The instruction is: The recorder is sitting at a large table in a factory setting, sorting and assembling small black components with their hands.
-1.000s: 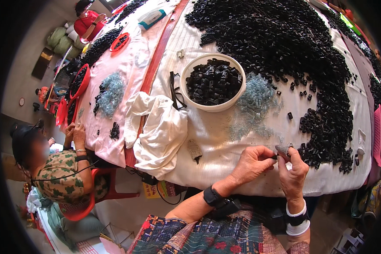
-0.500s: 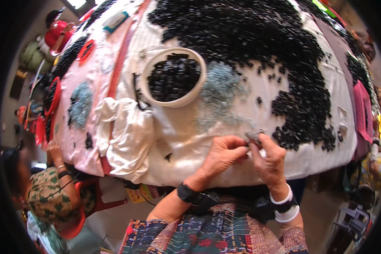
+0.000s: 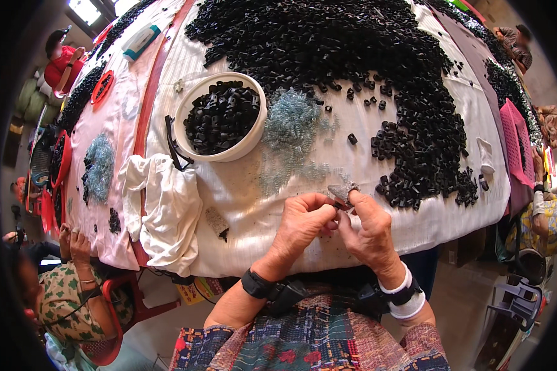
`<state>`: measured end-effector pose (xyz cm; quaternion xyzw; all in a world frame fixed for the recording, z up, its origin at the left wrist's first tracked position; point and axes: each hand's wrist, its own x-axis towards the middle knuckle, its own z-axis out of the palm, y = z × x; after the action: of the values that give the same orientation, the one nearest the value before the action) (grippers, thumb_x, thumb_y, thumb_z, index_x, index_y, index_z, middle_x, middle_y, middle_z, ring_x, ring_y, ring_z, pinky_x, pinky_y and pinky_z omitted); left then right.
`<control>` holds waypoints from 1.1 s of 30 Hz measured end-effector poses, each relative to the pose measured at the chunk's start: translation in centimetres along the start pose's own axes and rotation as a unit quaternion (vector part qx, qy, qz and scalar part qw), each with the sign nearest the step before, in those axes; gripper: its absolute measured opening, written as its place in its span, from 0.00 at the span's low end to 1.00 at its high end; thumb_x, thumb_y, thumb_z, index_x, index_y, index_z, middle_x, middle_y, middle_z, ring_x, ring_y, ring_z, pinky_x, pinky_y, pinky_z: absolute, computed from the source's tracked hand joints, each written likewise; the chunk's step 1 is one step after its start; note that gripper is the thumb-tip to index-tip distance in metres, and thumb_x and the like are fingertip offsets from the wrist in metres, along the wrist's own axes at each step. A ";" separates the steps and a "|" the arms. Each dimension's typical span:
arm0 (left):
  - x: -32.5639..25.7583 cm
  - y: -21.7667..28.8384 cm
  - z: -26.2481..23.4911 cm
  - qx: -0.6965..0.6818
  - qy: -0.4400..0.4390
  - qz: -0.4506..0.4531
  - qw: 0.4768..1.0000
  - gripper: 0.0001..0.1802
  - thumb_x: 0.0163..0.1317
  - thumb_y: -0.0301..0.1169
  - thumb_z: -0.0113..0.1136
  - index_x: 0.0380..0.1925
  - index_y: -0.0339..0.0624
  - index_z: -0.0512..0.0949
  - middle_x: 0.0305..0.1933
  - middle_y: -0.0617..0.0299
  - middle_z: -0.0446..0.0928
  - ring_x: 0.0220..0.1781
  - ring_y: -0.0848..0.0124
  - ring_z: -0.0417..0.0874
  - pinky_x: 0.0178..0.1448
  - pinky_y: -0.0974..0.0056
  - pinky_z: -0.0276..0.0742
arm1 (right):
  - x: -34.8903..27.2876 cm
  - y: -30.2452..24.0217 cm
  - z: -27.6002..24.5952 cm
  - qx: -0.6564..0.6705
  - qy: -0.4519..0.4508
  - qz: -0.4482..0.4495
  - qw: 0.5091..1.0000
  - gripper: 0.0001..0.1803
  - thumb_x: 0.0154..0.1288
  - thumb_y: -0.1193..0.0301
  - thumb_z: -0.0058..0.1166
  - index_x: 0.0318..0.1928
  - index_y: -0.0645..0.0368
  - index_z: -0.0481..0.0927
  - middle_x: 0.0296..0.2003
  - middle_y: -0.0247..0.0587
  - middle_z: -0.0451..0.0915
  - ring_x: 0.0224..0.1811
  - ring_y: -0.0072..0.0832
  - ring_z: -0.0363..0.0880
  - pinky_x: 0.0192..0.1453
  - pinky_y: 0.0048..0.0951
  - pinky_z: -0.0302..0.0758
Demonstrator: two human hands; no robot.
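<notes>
My left hand [image 3: 304, 226] and my right hand [image 3: 370, 230] meet just above the white cloth, near its front edge. Thumbs and forefingers of both are pinched together round something small and dark, mostly hidden by the fingers. A grey, pointed, speckled piece [image 3: 340, 192] sticks out at my right fingertips; whether it is held or worn cannot be told. Just beyond the hands lies a heap of small clear bluish pieces [image 3: 291, 120]. Loose black ring-like plastic parts [image 3: 408, 157] spread to the right and far side. A white round tub [image 3: 259, 127] holds more black parts [image 3: 220, 117].
The crumpled white cloth [image 3: 167, 226] lies left, beside a speckled greyish piece [image 3: 216, 224]. Black straps [image 3: 174, 145] rest by the tub. A pink basket [image 3: 515, 139] stands at the right edge. A co-worker's hand [image 3: 79, 247] is at the left, near a red chair [image 3: 143, 303].
The view has shifted, so the tub and heaps sit further left. My hands stay pinched together, with the grey piece now showing more plainly. The co-worker at left has moved slightly.
</notes>
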<state>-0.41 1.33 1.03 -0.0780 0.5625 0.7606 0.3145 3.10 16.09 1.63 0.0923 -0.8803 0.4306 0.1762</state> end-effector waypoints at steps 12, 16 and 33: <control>0.4 0.2 -0.2 -0.051 -0.009 -0.009 0.999 0.05 0.56 0.26 0.57 0.30 0.37 0.78 0.28 0.60 0.80 0.29 0.76 0.80 0.31 0.73 0.76 | 0.0 0.7 0.5 -0.078 -0.004 -0.089 0.993 0.25 0.43 0.71 0.68 0.42 0.67 0.73 0.35 0.50 0.73 0.37 0.45 0.72 0.40 0.38 0.73; 0.4 0.2 0.0 -0.046 0.010 -0.001 0.999 0.04 0.54 0.24 0.57 0.28 0.35 0.78 0.27 0.61 0.80 0.29 0.77 0.79 0.33 0.74 0.75 | -0.2 0.8 0.7 -0.100 -0.004 -0.096 0.990 0.22 0.44 0.72 0.66 0.40 0.67 0.74 0.32 0.48 0.73 0.34 0.43 0.72 0.37 0.37 0.73; 0.3 -0.6 -1.3 -0.027 -0.035 -0.019 0.999 0.08 0.60 0.26 0.60 0.38 0.34 0.78 0.34 0.62 0.80 0.34 0.75 0.82 0.38 0.71 0.82 | -0.7 2.2 1.1 -0.064 0.027 -0.107 0.992 0.21 0.38 0.77 0.66 0.37 0.67 0.73 0.26 0.46 0.71 0.27 0.41 0.70 0.29 0.36 0.70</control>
<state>-0.61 0.43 -0.10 -0.0707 0.5290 0.7715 0.3464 2.78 16.59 -0.91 0.1626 -0.8860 0.3544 0.2509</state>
